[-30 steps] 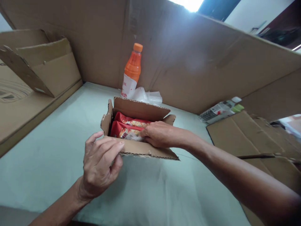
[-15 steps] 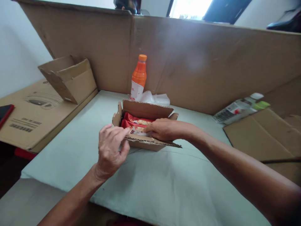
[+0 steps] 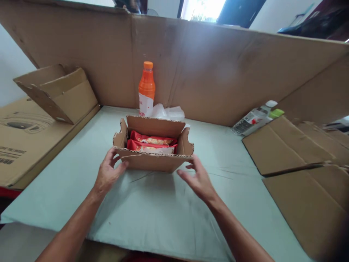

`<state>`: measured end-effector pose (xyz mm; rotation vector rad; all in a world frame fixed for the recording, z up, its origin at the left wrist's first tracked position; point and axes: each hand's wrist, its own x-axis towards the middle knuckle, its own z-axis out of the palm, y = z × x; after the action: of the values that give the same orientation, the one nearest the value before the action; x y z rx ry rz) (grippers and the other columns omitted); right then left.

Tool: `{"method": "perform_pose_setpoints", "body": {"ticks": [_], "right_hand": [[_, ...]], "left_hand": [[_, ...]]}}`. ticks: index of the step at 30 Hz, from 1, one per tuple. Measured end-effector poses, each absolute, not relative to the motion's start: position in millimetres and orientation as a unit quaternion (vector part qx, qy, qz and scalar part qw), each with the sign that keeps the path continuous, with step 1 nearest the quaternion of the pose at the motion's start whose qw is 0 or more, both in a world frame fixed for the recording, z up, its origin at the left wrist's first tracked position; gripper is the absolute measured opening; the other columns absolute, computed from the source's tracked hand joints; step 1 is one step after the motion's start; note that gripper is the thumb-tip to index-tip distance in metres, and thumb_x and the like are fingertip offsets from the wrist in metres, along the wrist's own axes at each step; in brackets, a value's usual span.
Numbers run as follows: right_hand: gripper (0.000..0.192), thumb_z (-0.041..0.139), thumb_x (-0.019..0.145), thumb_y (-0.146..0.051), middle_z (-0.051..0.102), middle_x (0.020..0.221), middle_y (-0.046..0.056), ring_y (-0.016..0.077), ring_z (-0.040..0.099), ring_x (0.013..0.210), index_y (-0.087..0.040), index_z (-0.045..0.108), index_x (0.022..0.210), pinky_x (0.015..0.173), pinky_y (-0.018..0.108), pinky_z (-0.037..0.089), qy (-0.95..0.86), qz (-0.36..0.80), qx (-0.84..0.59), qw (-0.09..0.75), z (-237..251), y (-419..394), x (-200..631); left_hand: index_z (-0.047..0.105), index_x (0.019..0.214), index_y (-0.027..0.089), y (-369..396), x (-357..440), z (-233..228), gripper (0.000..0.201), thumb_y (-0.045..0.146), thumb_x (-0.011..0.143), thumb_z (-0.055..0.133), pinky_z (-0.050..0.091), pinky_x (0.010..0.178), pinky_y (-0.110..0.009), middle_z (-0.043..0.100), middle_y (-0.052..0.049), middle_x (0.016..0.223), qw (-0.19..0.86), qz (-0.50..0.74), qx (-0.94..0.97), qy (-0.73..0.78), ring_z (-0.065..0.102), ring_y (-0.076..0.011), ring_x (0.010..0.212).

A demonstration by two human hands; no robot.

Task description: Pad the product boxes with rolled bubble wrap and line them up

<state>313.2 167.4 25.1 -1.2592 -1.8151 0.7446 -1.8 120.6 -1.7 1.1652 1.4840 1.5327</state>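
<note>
A small open cardboard box [image 3: 152, 162] stands on the cloth-covered table with its flaps up. Inside lie red snack packets [image 3: 155, 140] with a pale printed pattern, side by side. My left hand [image 3: 107, 174] is at the box's left front corner, fingers apart, the fingertips close to its left side and the thumb by the front wall. At the right front corner is my right hand [image 3: 199, 181], also with spread fingers. Its fingertips are partly hidden by the flap's corner, and the thumb stands off the front wall. Whether either hand presses on the cardboard is unclear.
An orange bottle [image 3: 146, 89] and clear crumpled plastic [image 3: 169, 112] stand behind the box by a tall cardboard wall [image 3: 212, 72]. On the left, an open carton [image 3: 71, 96] rests on a flat printed box [image 3: 24, 134]. A clear bottle [image 3: 253, 118] leans near folded cardboard [image 3: 283, 149] at right.
My right hand has come out of the box to its right front corner. My left hand has shifted from the front edge to the left corner. The view has turned slightly right.
</note>
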Motion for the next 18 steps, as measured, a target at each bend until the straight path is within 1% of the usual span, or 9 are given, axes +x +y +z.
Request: {"method": "perform_pose_setpoints", "body": {"ticks": [3, 5, 7, 9, 11, 13, 14, 15, 18], "right_hand": [[0.052, 0.062, 0.086, -0.052, 0.067, 0.120, 0.013, 0.0255, 0.065, 0.100, -0.019, 0.056, 0.125, 0.082, 0.040, 0.056, -0.715, 0.339, -0.489, 0.367, 25.8, 179.6, 289.4], [0.049, 0.057, 0.088, -0.052, 0.067, 0.116, 0.013, 0.0248, 0.064, 0.095, -0.018, 0.055, 0.123, 0.076, 0.038, 0.055, -0.696, 0.343, -0.512, 0.369, 30.0, 181.3, 293.7], [0.045, 0.057, 0.088, -0.055, 0.068, 0.109, 0.012, 0.0247, 0.063, 0.090, -0.019, 0.057, 0.116, 0.071, 0.037, 0.054, -0.677, 0.334, -0.544, 0.367, 30.8, 172.4, 310.2], [0.043, 0.059, 0.087, -0.058, 0.069, 0.101, 0.011, 0.0250, 0.062, 0.086, -0.020, 0.058, 0.108, 0.069, 0.037, 0.053, -0.662, 0.317, -0.570, 0.370, 27.7, 155.1, 327.2], [0.041, 0.059, 0.088, -0.057, 0.069, 0.098, 0.011, 0.0246, 0.062, 0.083, -0.021, 0.059, 0.105, 0.069, 0.037, 0.052, -0.661, 0.314, -0.577, 0.362, 22.3, 136.5, 332.7], [0.041, 0.059, 0.090, -0.056, 0.070, 0.101, 0.011, 0.0239, 0.062, 0.081, -0.020, 0.061, 0.110, 0.067, 0.036, 0.052, -0.683, 0.337, -0.556, 0.334, 17.4, 124.7, 321.8], [0.042, 0.059, 0.090, -0.055, 0.069, 0.103, 0.011, 0.0238, 0.062, 0.082, -0.020, 0.061, 0.112, 0.067, 0.035, 0.052, -0.699, 0.352, -0.534, 0.320, 15.8, 123.1, 311.6], [0.043, 0.059, 0.090, -0.054, 0.069, 0.106, 0.012, 0.0242, 0.062, 0.085, -0.020, 0.061, 0.115, 0.068, 0.035, 0.053, -0.716, 0.366, -0.507, 0.310, 15.0, 124.3, 300.0], [0.047, 0.058, 0.091, -0.051, 0.067, 0.119, 0.013, 0.0264, 0.062, 0.103, -0.018, 0.058, 0.125, 0.082, 0.038, 0.054, -0.746, 0.392, -0.429, 0.326, 15.1, 135.9, 269.7]], "left_hand": [[0.058, 0.125, 0.018, 137.9, 12.1, 5.7, 0.064, 0.049, 0.073, 0.078, 0.054, 0.101, -0.041, 0.067, -0.012, 0.125, 0.361, 0.593, 0.449, 0.562, 0.064, -0.0269, 0.117], [0.058, 0.124, 0.018, 142.3, 27.6, 11.6, 0.061, 0.046, 0.073, 0.077, 0.054, 0.099, -0.039, 0.068, -0.012, 0.124, 0.346, 0.609, 0.446, 0.557, 0.065, -0.0254, 0.115], [0.058, 0.125, 0.018, 136.1, 45.0, 14.4, 0.058, 0.044, 0.075, 0.076, 0.055, 0.098, -0.039, 0.068, -0.012, 0.124, 0.334, 0.613, 0.457, 0.551, 0.067, -0.0240, 0.112], [0.059, 0.123, 0.019, 117.6, 58.4, 11.4, 0.053, 0.043, 0.079, 0.074, 0.056, 0.096, -0.038, 0.069, -0.011, 0.120, 0.320, 0.600, 0.479, 0.555, 0.069, -0.0231, 0.107], [0.062, 0.113, 0.019, 88.5, 61.7, 1.6, 0.043, 0.044, 0.080, 0.074, 0.059, 0.090, -0.038, 0.071, -0.009, 0.107, 0.290, 0.584, 0.482, 0.586, 0.071, -0.0226, 0.098], [0.062, 0.100, 0.019, 53.4, 52.6, -12.2, 0.039, 0.049, 0.078, 0.075, 0.060, 0.083, -0.038, 0.071, -0.006, 0.091, 0.240, 0.577, 0.444, 0.643, 0.071, -0.0224, 0.085], [0.062, 0.100, 0.020, 35.7, 44.2, -19.0, 0.040, 0.051, 0.078, 0.075, 0.060, 0.085, -0.040, 0.071, -0.006, 0.090, 0.215, 0.569, 0.419, 0.674, 0.071, -0.0233, 0.086], [0.061, 0.104, 0.021, 19.0, 34.5, -24.7, 0.044, 0.052, 0.077, 0.075, 0.059, 0.090, -0.044, 0.071, -0.008, 0.095, 0.188, 0.567, 0.398, 0.696, 0.071, -0.0252, 0.091], [0.058, 0.119, 0.022, -19.0, 7.2, -33.1, 0.058, 0.052, 0.074, 0.079, 0.049, 0.107, -0.051, 0.068, -0.011, 0.115, 0.177, 0.537, 0.409, 0.717, 0.066, -0.0303, 0.113]]}}
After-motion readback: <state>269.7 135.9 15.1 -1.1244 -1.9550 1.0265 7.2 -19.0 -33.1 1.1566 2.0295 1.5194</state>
